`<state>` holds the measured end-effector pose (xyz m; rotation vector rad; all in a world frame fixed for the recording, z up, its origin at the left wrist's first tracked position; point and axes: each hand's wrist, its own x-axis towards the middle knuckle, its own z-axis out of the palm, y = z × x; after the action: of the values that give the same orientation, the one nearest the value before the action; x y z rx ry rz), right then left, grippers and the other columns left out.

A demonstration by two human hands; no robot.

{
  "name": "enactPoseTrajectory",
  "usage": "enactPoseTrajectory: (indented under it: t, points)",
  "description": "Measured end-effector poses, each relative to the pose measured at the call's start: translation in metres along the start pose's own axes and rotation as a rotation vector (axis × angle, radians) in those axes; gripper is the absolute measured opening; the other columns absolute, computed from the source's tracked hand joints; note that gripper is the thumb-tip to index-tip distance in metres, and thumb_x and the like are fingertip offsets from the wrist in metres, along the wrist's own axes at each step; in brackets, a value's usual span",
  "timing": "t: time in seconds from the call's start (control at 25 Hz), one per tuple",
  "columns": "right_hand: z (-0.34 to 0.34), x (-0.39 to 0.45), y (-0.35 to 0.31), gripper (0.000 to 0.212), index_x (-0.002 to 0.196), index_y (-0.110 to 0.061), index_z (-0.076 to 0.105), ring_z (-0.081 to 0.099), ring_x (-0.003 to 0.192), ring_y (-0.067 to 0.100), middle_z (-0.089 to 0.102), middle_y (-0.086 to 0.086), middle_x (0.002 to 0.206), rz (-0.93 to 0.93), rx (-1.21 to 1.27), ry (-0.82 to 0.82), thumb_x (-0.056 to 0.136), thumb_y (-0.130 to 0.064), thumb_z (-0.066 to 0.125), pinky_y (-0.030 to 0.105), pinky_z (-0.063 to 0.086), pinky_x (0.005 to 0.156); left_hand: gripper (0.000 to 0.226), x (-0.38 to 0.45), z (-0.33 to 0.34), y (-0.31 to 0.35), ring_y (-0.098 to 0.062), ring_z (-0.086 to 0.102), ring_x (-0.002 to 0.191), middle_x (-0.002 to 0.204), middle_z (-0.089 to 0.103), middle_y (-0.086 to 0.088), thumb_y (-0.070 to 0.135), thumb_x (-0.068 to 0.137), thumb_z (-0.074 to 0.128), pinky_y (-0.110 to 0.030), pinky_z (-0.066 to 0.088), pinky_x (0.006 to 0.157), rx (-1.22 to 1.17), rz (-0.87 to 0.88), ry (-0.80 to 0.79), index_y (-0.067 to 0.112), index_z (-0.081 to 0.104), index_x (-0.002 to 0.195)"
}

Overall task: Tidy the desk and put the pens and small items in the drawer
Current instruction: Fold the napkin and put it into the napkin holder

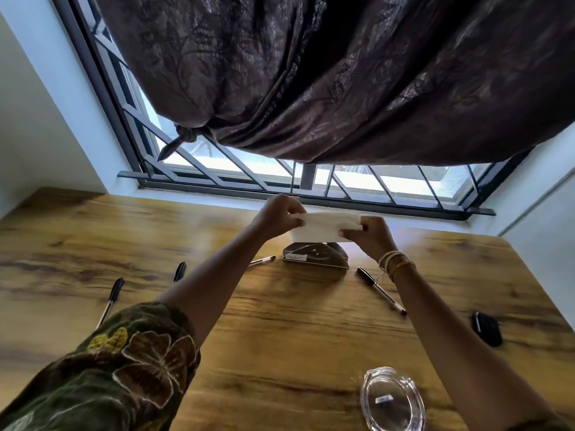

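Both my hands hold a folded white tissue stack (323,227) above a clear plastic napkin holder (315,256) at the far side of the wooden desk (280,331). My left hand (278,217) pinches its left end and my right hand (370,233) pinches its right end. Several black-capped pens lie loose on the desk: one far left (112,297), one (179,271) partly behind my left forearm, one (263,260) beside the holder, one (381,290) under my right wrist. No drawer is in view.
A clear glass dish (392,399) sits near the desk's front right. A small black case (487,328) lies at the right edge. Behind the desk is a barred window (311,178) with a dark knotted curtain (342,73) hanging over it.
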<state>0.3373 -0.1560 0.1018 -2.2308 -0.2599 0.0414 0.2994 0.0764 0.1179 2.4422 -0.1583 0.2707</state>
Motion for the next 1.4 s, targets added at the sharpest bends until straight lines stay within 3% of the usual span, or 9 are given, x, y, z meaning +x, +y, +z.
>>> enactPoseTrajectory:
  t: [0.08, 0.24, 0.44, 0.6, 0.68, 0.88, 1.04, 1.2, 1.4]
  points:
    - [0.003, 0.001, 0.005, 0.015, 0.08, -0.003, 0.071, 0.051, 0.063, 0.014, 0.06, 0.003, 0.068, 0.006, 0.027, 0.003, 0.073, -0.014, 0.08, 0.024, 0.041, 0.059, 0.019, -0.001, 0.005, -0.003, -0.015, 0.064, 0.077, 0.09, 0.074, -0.007, 0.009, 0.075, 0.075, -0.025, 0.052, 0.068, -0.066, -0.043, 0.067, 0.006, 0.077, 0.094]
    - [0.013, 0.007, 0.012, 0.025, 0.087, 0.003, 0.073, 0.06, 0.074, 0.018, 0.072, 0.017, 0.082, 0.028, 0.053, 0.035, 0.072, -0.015, 0.08, 0.038, 0.054, 0.067, 0.019, 0.002, 0.01, -0.01, -0.011, 0.062, 0.073, 0.088, 0.074, -0.008, 0.007, 0.075, 0.077, -0.011, 0.045, 0.061, -0.126, -0.053, 0.123, 0.004, 0.077, 0.094]
    - [0.022, -0.001, 0.018, 0.015, 0.068, -0.007, 0.065, 0.051, 0.061, 0.014, 0.06, 0.007, 0.064, 0.023, -0.05, -0.004, 0.073, -0.014, 0.078, 0.022, 0.038, 0.052, 0.018, -0.007, 0.015, -0.026, 0.004, 0.055, 0.06, 0.084, 0.074, -0.007, 0.007, 0.074, 0.077, -0.003, 0.041, 0.053, -0.11, -0.061, -0.018, 0.004, 0.077, 0.092]
    - [0.027, -0.005, 0.023, 0.009, 0.085, -0.001, 0.07, 0.058, 0.069, 0.019, 0.063, 0.009, 0.072, -0.004, -0.14, -0.003, 0.078, -0.008, 0.07, 0.01, 0.035, 0.046, 0.015, -0.014, 0.028, -0.031, -0.003, 0.06, 0.065, 0.085, 0.075, -0.008, 0.008, 0.075, 0.078, -0.005, 0.046, 0.058, -0.105, -0.074, -0.02, 0.005, 0.077, 0.09]
    - [0.03, -0.007, 0.028, 0.022, 0.101, -0.002, 0.069, 0.06, 0.076, 0.023, 0.064, 0.01, 0.08, 0.011, -0.196, -0.006, 0.079, 0.0, 0.065, 0.005, 0.033, 0.047, 0.016, -0.017, 0.035, -0.034, -0.005, 0.062, 0.067, 0.086, 0.075, -0.009, 0.008, 0.075, 0.079, -0.006, 0.048, 0.06, -0.113, -0.096, -0.009, 0.005, 0.077, 0.091]
    - [0.038, -0.018, 0.036, 0.028, 0.106, 0.001, 0.063, 0.061, 0.084, 0.026, 0.062, 0.01, 0.087, 0.069, -0.259, 0.056, 0.078, 0.005, 0.064, 0.022, 0.043, 0.066, 0.017, -0.022, 0.042, -0.041, -0.015, 0.069, 0.071, 0.086, 0.075, -0.009, 0.005, 0.075, 0.078, -0.027, 0.06, 0.067, -0.147, -0.113, 0.019, 0.006, 0.076, 0.092]
    - [0.035, -0.022, 0.041, 0.024, 0.103, -0.001, 0.064, 0.065, 0.089, 0.029, 0.069, 0.016, 0.096, 0.091, -0.243, 0.096, 0.079, -0.001, 0.068, 0.022, 0.043, 0.068, 0.03, -0.025, 0.049, -0.044, -0.016, 0.07, 0.078, 0.097, 0.075, -0.009, 0.017, 0.074, 0.081, -0.015, 0.054, 0.061, -0.154, -0.155, 0.054, 0.008, 0.074, 0.101]
    - [0.032, -0.025, 0.041, 0.039, 0.117, -0.003, 0.057, 0.063, 0.095, 0.028, 0.065, 0.016, 0.107, 0.114, -0.198, 0.022, 0.08, -0.002, 0.07, 0.023, 0.049, 0.069, 0.064, -0.028, 0.051, -0.049, -0.026, 0.064, 0.107, 0.123, 0.064, -0.013, 0.031, 0.07, 0.083, -0.037, 0.059, 0.082, -0.211, -0.173, -0.055, 0.008, 0.061, 0.125]
    - [0.038, -0.028, 0.043, 0.037, 0.115, -0.004, 0.056, 0.062, 0.1, 0.031, 0.065, 0.017, 0.11, 0.145, -0.226, -0.088, 0.082, -0.011, 0.07, 0.033, 0.053, 0.077, 0.056, -0.026, 0.062, -0.04, -0.026, 0.063, 0.099, 0.111, 0.066, -0.013, 0.014, 0.073, 0.08, -0.033, 0.056, 0.082, -0.167, -0.225, -0.118, 0.005, 0.06, 0.125]
